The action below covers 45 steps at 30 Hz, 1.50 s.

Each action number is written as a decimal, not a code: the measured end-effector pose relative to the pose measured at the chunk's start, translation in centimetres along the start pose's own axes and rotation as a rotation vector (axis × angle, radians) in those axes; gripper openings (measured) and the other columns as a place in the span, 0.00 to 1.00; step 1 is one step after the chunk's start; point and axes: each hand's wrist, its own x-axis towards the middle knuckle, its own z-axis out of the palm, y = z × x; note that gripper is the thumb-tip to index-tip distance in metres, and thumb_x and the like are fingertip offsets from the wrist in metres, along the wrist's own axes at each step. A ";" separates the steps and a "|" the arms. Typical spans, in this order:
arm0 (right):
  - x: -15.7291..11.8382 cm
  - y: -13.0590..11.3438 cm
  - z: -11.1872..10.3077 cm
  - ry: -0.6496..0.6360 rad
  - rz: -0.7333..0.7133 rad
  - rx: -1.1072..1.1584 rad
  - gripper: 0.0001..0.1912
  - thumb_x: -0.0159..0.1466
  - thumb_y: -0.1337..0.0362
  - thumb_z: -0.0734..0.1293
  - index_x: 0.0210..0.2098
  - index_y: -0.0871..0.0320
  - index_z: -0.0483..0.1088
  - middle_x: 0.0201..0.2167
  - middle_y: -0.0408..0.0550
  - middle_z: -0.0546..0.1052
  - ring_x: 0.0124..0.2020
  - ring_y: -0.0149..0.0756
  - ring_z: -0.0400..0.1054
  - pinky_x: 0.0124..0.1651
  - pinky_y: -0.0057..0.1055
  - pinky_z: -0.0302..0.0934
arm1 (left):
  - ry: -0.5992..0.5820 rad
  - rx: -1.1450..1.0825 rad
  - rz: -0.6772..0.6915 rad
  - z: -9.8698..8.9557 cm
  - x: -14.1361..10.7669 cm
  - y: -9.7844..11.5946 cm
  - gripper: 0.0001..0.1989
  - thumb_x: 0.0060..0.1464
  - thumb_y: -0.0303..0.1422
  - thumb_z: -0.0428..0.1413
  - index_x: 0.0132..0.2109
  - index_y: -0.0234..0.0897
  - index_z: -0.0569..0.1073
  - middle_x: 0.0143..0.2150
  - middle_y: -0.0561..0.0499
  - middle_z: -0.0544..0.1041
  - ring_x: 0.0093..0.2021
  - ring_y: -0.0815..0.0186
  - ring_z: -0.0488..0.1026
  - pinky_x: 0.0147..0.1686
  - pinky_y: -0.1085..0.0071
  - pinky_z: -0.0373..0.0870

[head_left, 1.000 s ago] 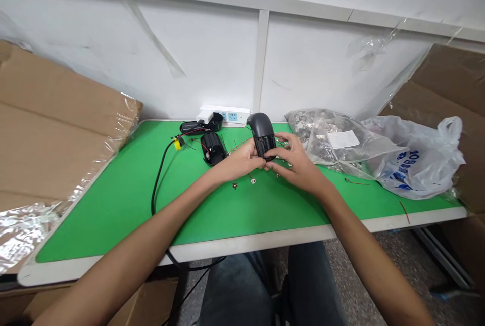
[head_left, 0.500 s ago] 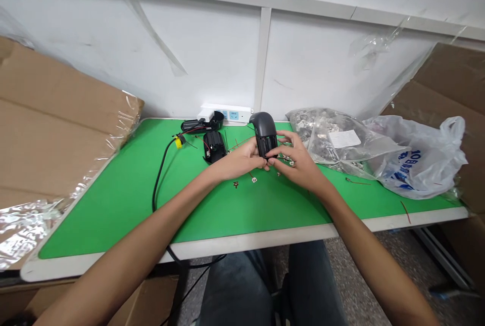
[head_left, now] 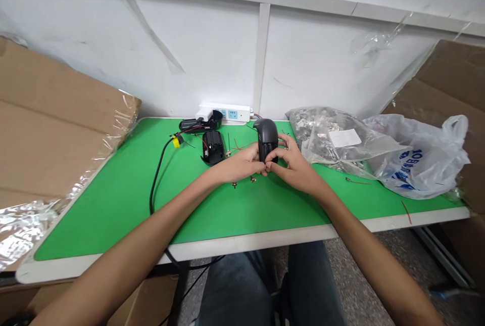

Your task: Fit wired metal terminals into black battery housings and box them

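A black plastic housing (head_left: 268, 133) with a rounded top and an open slotted lower part stands upright between my hands above the green table. My left hand (head_left: 248, 161) is closed around its lower left side. My right hand (head_left: 290, 164) grips the lower right side, its thumb and index finger pressed at the bottom edge near the left thumb. Whether a small part sits between those fingertips is hidden. Small metal pieces (head_left: 234, 185) lie just below my left hand. Beside it rests another open black housing (head_left: 212, 147) with a red wire.
A white power strip (head_left: 238, 113) stands against the wall, near another black device (head_left: 189, 124). A black cable (head_left: 153, 184) with a yellow tag crosses the left side. Clear bags of metal parts (head_left: 318, 136) and a white plastic bag (head_left: 417, 164) lie right. Cardboard (head_left: 64, 129) flanks the table.
The black housing has shifted slightly right and down and turned a little in my hands. My right fingers have curled in closer to its lower edge.
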 end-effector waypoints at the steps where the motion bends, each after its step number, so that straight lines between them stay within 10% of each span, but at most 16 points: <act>1: 0.0 -0.1 0.2 0.031 -0.012 -0.020 0.05 0.70 0.62 0.69 0.41 0.55 0.77 0.71 0.54 0.53 0.76 0.51 0.50 0.78 0.56 0.48 | 0.016 -0.009 -0.028 0.0 0.0 0.1 0.19 0.55 0.30 0.61 0.53 0.37 0.68 0.41 0.50 0.79 0.41 0.64 0.81 0.42 0.67 0.76; 12: 0.1 0.9 -1.0 0.108 -0.036 -0.089 0.07 0.71 0.61 0.67 0.43 0.53 0.78 0.72 0.54 0.60 0.71 0.51 0.61 0.72 0.55 0.59 | 0.100 -0.186 -0.231 -0.1 0.1 -0.3 0.17 0.59 0.36 0.62 0.53 0.37 0.71 0.44 0.44 0.85 0.43 0.63 0.85 0.44 0.69 0.77; 28: 0.1 0.9 -0.6 -0.050 -0.017 -0.127 0.06 0.68 0.62 0.71 0.45 0.55 0.74 0.72 0.56 0.52 0.79 0.53 0.41 0.76 0.59 0.48 | 0.127 -0.076 -0.163 0.2 0.5 -1.2 0.20 0.56 0.34 0.60 0.55 0.39 0.70 0.44 0.48 0.84 0.43 0.64 0.84 0.42 0.70 0.77; 45: 0.4 1.5 -0.8 0.048 -0.191 -0.219 0.10 0.71 0.63 0.68 0.49 0.53 0.80 0.45 0.50 0.83 0.46 0.45 0.75 0.57 0.47 0.67 | 0.062 -0.268 -0.194 -0.6 0.3 -1.4 0.21 0.58 0.34 0.68 0.53 0.36 0.70 0.46 0.42 0.83 0.46 0.64 0.84 0.51 0.67 0.79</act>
